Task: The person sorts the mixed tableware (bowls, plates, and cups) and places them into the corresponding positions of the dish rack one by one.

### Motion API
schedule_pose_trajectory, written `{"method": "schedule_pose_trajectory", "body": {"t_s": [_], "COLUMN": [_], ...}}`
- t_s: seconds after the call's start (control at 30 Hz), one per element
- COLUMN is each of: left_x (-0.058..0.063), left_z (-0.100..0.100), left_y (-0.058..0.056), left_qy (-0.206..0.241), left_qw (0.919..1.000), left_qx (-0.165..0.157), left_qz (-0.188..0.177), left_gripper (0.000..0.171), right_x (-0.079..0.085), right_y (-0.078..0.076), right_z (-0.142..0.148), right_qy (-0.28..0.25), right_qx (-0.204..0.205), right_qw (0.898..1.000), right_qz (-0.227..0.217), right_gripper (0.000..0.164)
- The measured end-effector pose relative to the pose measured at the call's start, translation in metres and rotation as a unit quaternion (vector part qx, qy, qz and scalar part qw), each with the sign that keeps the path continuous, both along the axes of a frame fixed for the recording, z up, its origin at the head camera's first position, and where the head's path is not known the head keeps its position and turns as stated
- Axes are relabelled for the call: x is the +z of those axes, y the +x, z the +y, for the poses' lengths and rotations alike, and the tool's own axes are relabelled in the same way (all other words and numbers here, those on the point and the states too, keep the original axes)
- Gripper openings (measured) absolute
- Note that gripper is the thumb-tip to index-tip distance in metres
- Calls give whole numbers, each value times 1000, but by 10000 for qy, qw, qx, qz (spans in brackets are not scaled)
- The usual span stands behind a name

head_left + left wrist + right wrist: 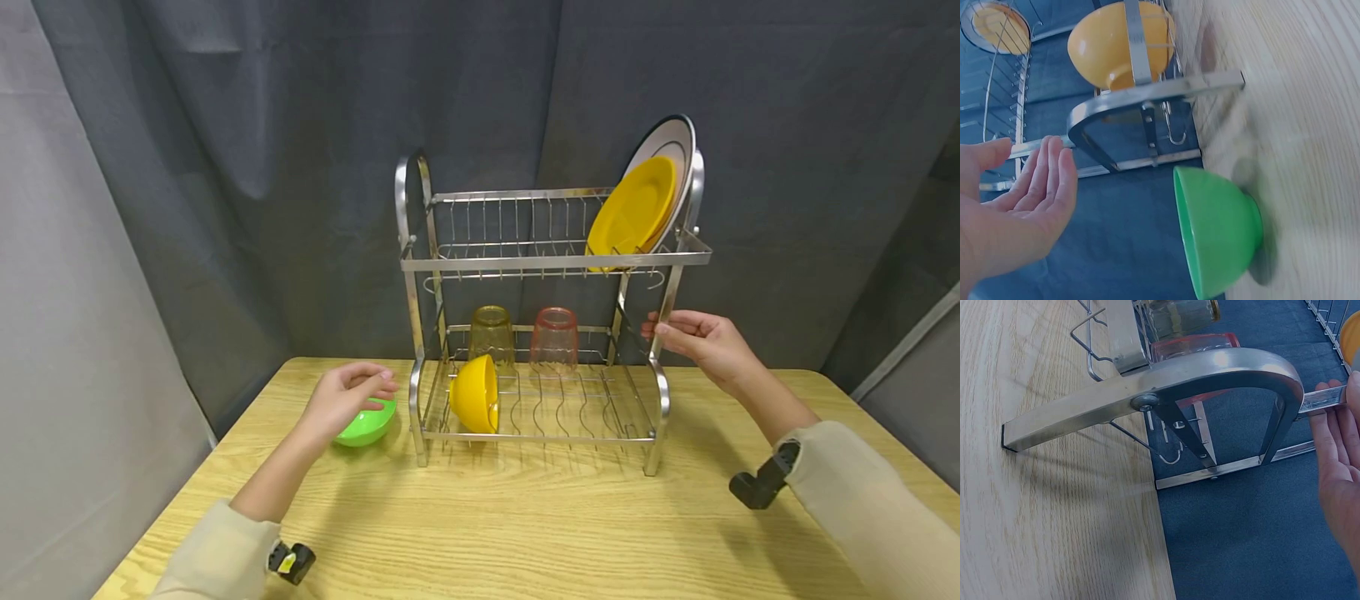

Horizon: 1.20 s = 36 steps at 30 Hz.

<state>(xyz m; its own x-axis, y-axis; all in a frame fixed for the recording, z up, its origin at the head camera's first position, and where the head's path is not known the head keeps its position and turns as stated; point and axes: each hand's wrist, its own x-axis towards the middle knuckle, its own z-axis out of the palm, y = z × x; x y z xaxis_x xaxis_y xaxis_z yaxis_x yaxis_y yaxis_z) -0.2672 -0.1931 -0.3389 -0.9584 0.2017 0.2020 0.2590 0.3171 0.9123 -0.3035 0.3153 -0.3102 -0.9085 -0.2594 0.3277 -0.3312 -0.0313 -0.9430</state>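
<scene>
A two-tier metal dish rack stands on the wooden table. My right hand grips its right front post, thumb on the near side and fingers behind; the right wrist view shows the same hold on the post. My left hand, fingers fairly straight and holding nothing, hovers over a green bowl left of the rack. In the left wrist view the bowl sits upright on the table, apart from the hand, whose fingertips overlap the rack's left post.
On the lower tier a yellow bowl stands on its side, with an amber glass and a pink glass upside down behind it. A yellow plate and a white plate lean at the upper right. Grey curtain hangs behind.
</scene>
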Motion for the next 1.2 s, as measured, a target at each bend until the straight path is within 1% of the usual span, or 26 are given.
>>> {"method": "schedule_pose_trajectory", "body": {"t_s": [0.1,0.17,0.2,0.27,0.33,0.4,0.53,0.67,0.8,0.9,0.97,1.03,1.13,1.2], "left_x": [-50,-84,-92,-100,-103,-104,-102,-107,-116,-121,-125,-128,-128,-127], "left_z": [-31,-52,-58,-67,-74,-79,-88,-99,-111,-118,-122,-125,-128,-126], "left_y": [-48,-84,-93,-103,-107,-108,-106,-107,-110,-110,-109,-108,-103,-99], "left_qy": [32,-89,-61,38,80,54,-101,-301,-611,-805,-903,-912,-890,-794], "left_qw": [10000,9994,9990,9978,9960,9932,9884,9845,9760,9672,9636,9604,9587,9577], "left_qx": [-8,296,370,503,688,919,1277,1515,1842,2103,2185,2271,2222,2152], "left_qz": [53,-156,-263,-421,-568,-711,-815,-829,-984,-1177,-1250,-1330,-1533,-1741], "left_gripper": [51,61,63,67,67,64,57,57,55,57,65,72,79,83], "right_x": [0,0,0,1,1,0,0,-1,-2,-2,-2,-2,-2,-1], "right_y": [0,0,0,0,0,-1,0,1,2,2,2,2,2,2], "right_z": [0,0,0,0,1,1,1,1,1,0,-1,-1,-1,-1], "right_qy": [-24,-30,-21,-4,10,22,32,50,69,72,58,54,49,41], "right_qx": [26,35,31,17,-4,-22,-45,-66,-61,-56,-45,-35,-29,-33], "right_qw": [10000,10000,10000,10000,10000,10000,10000,10000,10000,10000,10000,10000,10000,10000], "right_qz": [-3,0,2,1,0,-8,-26,-35,-31,-23,-20,-11,-23,-34], "right_gripper": [27,27,27,26,26,26,25,25,25,25,24,24,24,24]}}
